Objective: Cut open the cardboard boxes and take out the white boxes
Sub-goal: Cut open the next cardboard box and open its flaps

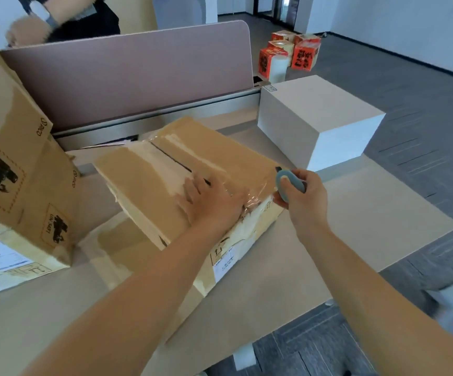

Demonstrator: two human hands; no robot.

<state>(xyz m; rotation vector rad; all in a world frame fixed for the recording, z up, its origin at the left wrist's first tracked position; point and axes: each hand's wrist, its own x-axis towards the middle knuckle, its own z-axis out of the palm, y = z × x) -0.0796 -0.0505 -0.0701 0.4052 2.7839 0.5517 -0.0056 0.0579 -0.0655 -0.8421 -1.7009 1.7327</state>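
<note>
A flat brown cardboard box (149, 180) lies in the middle of the desk, its top flaps taped and a dark slit open along the seam. My left hand (211, 202) presses flat on the top of this box near its right end. My right hand (301, 194) grips a small blue-grey box cutter (287, 184), whose short blade points up at the box's right top edge. A white box (315, 118) stands on the desk at the back right. A second, larger cardboard box (16, 169) with black printed marks stands at the left.
A pink divider panel (138, 77) runs along the back of the desk. A person's arm with a watch (41, 14) shows behind it at top left. Red and orange boxes (290, 54) sit on the floor far right. The desk's edge (382, 270) drops to grey carpet at right.
</note>
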